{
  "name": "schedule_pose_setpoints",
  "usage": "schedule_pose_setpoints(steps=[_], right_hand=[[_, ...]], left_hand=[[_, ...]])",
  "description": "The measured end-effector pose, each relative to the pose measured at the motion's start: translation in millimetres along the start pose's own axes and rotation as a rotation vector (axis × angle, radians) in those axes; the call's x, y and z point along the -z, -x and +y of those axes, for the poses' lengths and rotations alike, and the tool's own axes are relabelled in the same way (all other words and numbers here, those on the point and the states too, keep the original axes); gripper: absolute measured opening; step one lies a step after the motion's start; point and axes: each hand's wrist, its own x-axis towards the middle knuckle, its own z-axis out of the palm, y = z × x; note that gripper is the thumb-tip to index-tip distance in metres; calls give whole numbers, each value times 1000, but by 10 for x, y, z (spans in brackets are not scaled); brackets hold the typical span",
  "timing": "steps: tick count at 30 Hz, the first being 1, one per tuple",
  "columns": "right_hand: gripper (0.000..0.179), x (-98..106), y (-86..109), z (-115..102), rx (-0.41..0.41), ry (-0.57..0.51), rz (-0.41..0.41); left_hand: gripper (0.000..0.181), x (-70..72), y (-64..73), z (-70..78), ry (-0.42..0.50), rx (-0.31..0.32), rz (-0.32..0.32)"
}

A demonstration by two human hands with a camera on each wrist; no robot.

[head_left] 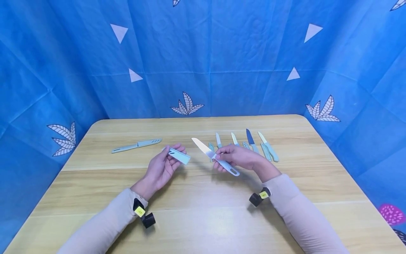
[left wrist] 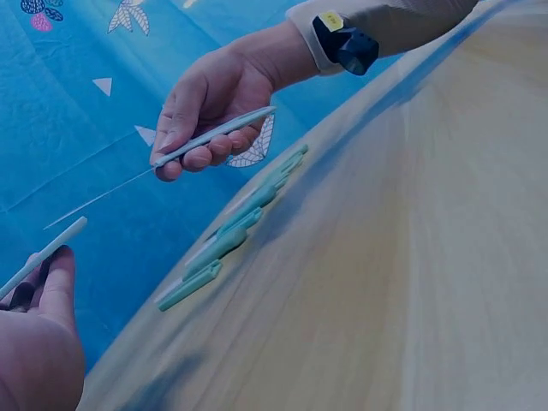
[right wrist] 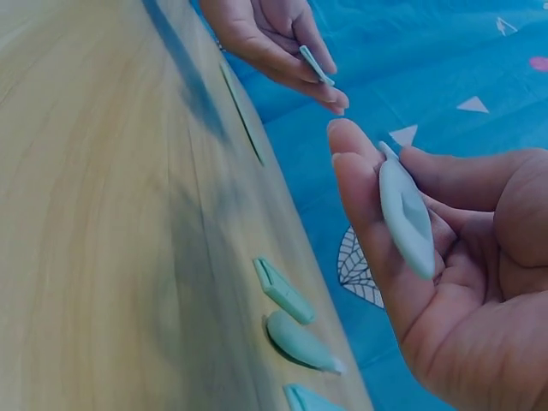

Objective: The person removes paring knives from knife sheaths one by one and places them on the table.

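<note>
In the head view, my left hand (head_left: 160,169) holds a pale green knife sheath (head_left: 180,156) with dark slots, the thumb on one side and the fingers beneath. My right hand (head_left: 238,156) pinches a knife (head_left: 229,167) by the front of its light handle, which has a hole at the end. Its bare blade points up and left, toward the sheath but apart from it. Both things are raised above the table. From the left wrist camera, the knife (left wrist: 205,137) appears nearly edge-on, its tip close to the sheath (left wrist: 43,255).
A sheathed knife (head_left: 136,145) lies at the table's left. To the right is a row of several bare knives, among them a dark-bladed one (head_left: 250,137) and a pale-bladed one (head_left: 269,148), with green sheaths (head_left: 265,151) beside them. A blue curtain (head_left: 209,60) surrounds the wooden table (head_left: 203,218).
</note>
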Motion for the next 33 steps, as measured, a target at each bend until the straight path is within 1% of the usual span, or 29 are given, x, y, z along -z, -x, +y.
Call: schedule_pose_setpoints(steps=[5,12,16,24,29,33], right_hand=[[26,-5,-32,-32,7,-5,16],[21,-31,-86,-78,6,-31,69],[25,-45,-130,-112,16,-34,95],[25,-46,-248,-164,21,-55,189],[30,-44,-298,-179,24,-57,206],[29,-38,-336,-195,22,-72,223]], left_hand=[[46,15,-27,25,-6,9,-14],[46,36,-89,74,-62,29,-52],[45,40,-133,102,-89,32,-52],[43,19,-259,143,-151,50,-38],[42,-6,-321,177,-200,67,-24],[42,-21,-367,195,-240,72,-24]])
